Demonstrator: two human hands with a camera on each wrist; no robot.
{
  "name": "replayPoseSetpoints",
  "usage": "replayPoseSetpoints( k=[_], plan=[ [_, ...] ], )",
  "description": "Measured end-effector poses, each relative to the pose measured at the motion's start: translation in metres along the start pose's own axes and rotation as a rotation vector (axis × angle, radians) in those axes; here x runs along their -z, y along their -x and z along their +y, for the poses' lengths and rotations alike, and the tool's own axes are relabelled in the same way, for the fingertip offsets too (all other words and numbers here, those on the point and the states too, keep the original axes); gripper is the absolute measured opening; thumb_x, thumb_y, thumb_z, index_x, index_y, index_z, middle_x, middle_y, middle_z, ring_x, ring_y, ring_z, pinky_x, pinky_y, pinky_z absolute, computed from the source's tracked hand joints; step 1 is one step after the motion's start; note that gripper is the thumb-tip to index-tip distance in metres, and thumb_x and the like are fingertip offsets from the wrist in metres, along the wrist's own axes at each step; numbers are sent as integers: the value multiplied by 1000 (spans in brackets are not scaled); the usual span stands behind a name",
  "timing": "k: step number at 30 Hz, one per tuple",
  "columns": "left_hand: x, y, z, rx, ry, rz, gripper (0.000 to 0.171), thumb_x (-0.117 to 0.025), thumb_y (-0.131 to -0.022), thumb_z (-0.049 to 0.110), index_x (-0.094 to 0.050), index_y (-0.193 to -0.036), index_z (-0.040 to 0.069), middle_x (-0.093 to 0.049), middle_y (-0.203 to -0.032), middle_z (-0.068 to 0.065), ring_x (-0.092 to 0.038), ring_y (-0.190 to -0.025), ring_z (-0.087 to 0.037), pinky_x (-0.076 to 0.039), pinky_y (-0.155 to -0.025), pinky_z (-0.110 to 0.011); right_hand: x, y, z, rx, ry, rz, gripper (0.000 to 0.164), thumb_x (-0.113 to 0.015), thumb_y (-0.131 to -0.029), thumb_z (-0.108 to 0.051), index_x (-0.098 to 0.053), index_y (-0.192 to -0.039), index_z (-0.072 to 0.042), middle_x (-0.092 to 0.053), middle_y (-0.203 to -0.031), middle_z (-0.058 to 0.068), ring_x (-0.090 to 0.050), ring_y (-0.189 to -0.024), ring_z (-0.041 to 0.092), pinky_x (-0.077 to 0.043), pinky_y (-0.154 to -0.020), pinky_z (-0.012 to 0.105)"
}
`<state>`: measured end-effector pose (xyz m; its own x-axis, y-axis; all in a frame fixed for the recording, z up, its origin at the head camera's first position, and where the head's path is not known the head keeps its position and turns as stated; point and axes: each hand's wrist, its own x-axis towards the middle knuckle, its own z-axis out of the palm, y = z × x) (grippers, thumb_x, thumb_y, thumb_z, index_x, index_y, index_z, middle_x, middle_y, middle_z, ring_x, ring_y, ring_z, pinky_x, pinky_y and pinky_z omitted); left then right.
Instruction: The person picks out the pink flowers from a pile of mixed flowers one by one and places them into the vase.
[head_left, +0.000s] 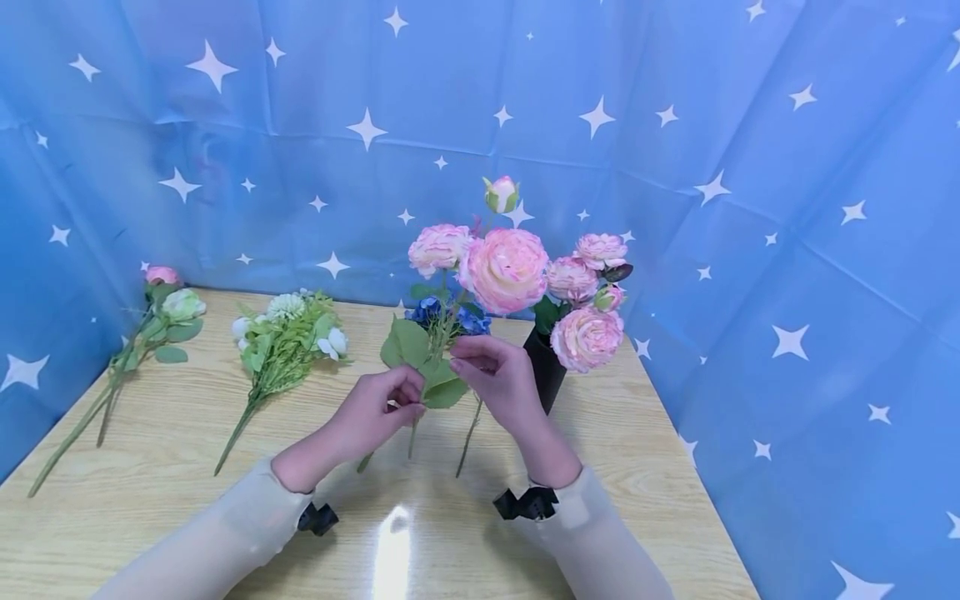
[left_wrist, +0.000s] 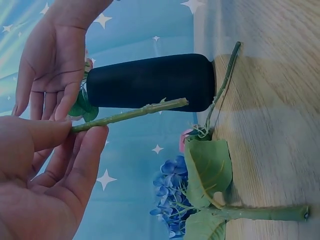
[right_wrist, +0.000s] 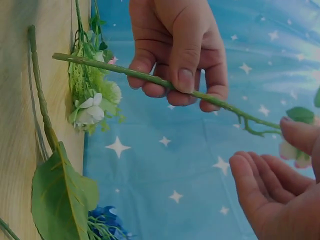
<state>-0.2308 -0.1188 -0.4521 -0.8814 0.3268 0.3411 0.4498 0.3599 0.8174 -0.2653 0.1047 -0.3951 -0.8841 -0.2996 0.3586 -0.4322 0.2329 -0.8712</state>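
My left hand (head_left: 382, 408) pinches the green stem of a pink peony spray between thumb and fingers. Its large pink blooms (head_left: 504, 271) and a bud (head_left: 501, 195) rise above both hands. In the right wrist view the bare stem (right_wrist: 117, 68) slants across, its cut end toward the table. My right hand (head_left: 498, 383) is at the upper stem, thumb beside it and fingers apart, not closed round it. A black vase (left_wrist: 150, 82) with pink peonies (head_left: 588, 337) stands behind the right hand. Blue flowers (left_wrist: 172, 185) with large green leaves (left_wrist: 207, 172) lie beyond the held stem.
On the wooden table (head_left: 615, 500), a green-and-white flower bunch (head_left: 288, 342) lies left of centre. Farther left are stems with a white-green rose (head_left: 182, 306) and a pink rose (head_left: 162, 275). A blue curtain with stars (head_left: 315, 150) encloses the back and sides.
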Motion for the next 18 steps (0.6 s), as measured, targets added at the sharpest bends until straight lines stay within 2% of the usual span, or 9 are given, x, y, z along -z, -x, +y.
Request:
replayPoseSetpoints(
  k=[4,8,13,18],
  plan=[
    [-2,0,2,-1,-20,-15,18,-74,-96,2,-68,-111,11,-72,-92,0,-70,-84,-10,-63,-73,-27,-3,0,3,8,-24,24,22,-78,-94,-1,-79,-116,2,-79,-109,22,-78,-94,17,-62,-80,21],
    [-3,0,2,8,-56,11,18,-74,-95,1,-69,-109,10,-73,-90,0,-70,-82,-9,-62,-72,-26,-8,2,6,15,-29,62,17,-78,-94,-4,-80,-111,0,-80,-105,19,-75,-85,5,-62,-76,22],
    [-5,0,1,19,-61,4,18,-75,-95,1,-69,-109,10,-73,-91,1,-69,-81,-8,-62,-71,-25,-13,3,10,-5,-26,91,19,-79,-95,-9,-79,-111,2,-79,-103,18,-74,-82,5,-61,-74,22],
    [-6,0,1,2,-71,-17,17,-74,-95,2,-68,-109,10,-73,-92,1,-69,-81,-7,-62,-71,-25,-15,2,11,-29,-46,119,16,-79,-94,-9,-80,-106,1,-80,-97,18,-74,-78,6,-61,-69,24]
  ],
)
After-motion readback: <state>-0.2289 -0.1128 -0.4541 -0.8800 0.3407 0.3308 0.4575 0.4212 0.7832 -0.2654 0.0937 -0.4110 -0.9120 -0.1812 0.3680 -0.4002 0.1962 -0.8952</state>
